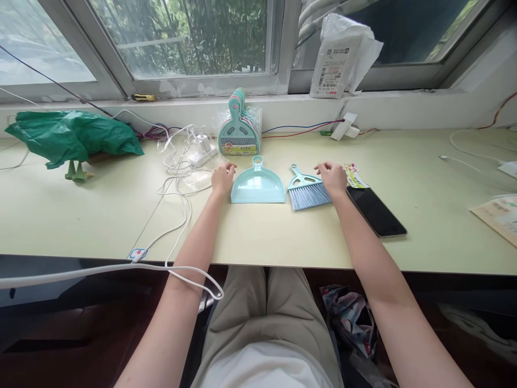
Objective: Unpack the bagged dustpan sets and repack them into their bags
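Note:
A light-blue dustpan (258, 186) lies on the table in front of me, its handle pointing toward the window. To its right is a matching hand brush (309, 195) with blue-grey bristles, tilted slightly. My left hand (223, 178) rests beside the dustpan's left edge, fingers curled in, with nothing visible in them. Over the brush's right end, which it partly covers, is my right hand (332, 178); its fingers are bent together and no object shows between them. A yellow label card (355, 175) lies just right of that hand, by the black phone (377, 211).
Several packed dustpan-and-brush sets (239, 126) stand against the wall. White cables (177, 178) tangle at left and cross above my left forearm. A green plastic bag (75, 134) lies far left. A white plastic package (339, 59) stands on the sill, near a yellow cutter (143, 97).

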Demonstrator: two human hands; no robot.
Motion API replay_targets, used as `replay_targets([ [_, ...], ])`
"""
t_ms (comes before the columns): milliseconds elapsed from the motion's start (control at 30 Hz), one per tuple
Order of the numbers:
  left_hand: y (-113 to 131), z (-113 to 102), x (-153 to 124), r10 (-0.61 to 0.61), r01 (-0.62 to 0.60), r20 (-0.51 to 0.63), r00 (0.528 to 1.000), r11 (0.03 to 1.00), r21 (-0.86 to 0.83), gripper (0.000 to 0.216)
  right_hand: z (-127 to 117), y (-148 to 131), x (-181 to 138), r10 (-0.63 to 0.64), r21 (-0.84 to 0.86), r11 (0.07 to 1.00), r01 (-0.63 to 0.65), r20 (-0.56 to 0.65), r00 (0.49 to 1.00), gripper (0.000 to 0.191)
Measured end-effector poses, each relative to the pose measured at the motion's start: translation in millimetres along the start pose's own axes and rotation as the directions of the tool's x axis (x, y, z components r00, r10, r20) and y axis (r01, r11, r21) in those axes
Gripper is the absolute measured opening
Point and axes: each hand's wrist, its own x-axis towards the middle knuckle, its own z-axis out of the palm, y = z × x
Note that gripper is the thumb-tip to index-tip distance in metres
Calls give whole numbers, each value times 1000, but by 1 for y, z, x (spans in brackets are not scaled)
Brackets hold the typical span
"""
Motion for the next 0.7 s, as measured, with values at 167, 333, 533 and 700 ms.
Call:
replay_targets([
  [167, 1, 1, -1, 14, -16, 39, 999, 999, 40, 31, 6, -21, -18, -40, -178, 983, 52, 72, 997, 32],
  [333, 1, 6, -1, 37, -42, 69, 997, 996, 73, 29, 11, -28, -26, -63, -276, 956, 96, 127, 990, 35],
  [533, 4, 7, -5, 57, -68, 113, 992, 993, 100, 21, 10, -30, -25, -55, -287, 953, 99, 156, 986, 37],
  [700, 6, 6, -7, 47, -63, 113, 992, 988, 140, 14, 4, -28, -22, -34, -270, 957, 102, 245, 969, 35],
])
